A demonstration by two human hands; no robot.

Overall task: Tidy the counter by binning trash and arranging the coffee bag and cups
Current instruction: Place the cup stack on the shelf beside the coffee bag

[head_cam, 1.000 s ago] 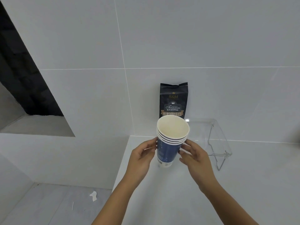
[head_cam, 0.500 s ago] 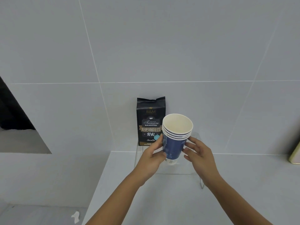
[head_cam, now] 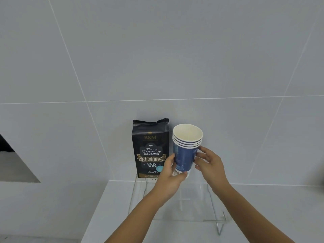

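A stack of several blue paper cups [head_cam: 185,151] with white insides is held upright between both hands, just right of the coffee bag. My left hand [head_cam: 171,174] grips the stack low on its left side and under its base. My right hand [head_cam: 211,165] touches the stack's right side with spread fingers. The black coffee bag [head_cam: 150,148] stands upright against the tiled wall on top of a clear acrylic shelf riser [head_cam: 217,220]. The cups' base hangs just above the riser's top; contact cannot be told.
The white counter [head_cam: 273,207] runs right along the tiled wall; its left edge drops off at about the riser's left side. A dark recess [head_cam: 5,146] opens in the wall at far left. A dark blurred object [head_cam: 320,174] sits at the right edge.
Both hands carried the cup stack up from the counter and to the spot right of the coffee bag, above the riser. The view has shifted closer and to the right.
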